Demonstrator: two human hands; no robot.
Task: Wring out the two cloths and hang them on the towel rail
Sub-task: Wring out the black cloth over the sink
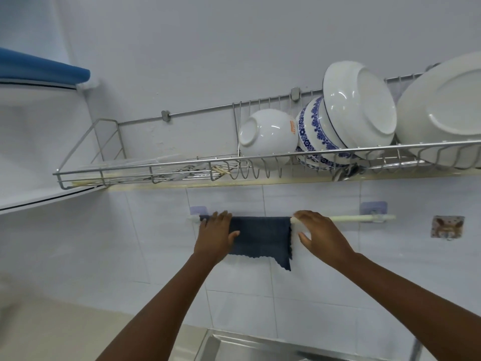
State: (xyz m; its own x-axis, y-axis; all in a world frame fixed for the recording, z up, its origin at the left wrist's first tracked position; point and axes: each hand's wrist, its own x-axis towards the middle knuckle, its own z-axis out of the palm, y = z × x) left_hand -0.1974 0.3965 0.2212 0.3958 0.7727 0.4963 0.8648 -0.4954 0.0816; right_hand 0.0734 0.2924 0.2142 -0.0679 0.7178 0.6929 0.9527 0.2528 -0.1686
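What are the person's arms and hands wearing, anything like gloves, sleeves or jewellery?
Nothing visible. The left hand and right hand are bare, without gloves, rings or a watch. Both forearms are uncovered as far as the frame shows, so no sleeve appears.

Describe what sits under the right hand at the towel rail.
Under the right hand a white cloth shows at the fingers, beside the dark blue cloth draped over the towel rail. Most of it is covered by the hand.

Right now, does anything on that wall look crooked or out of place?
The dark blue cloth hangs unevenly on the towel rail: its bottom edge drops to a lower point at the right corner. A white cloth is bunched under the right hand, not yet spread.
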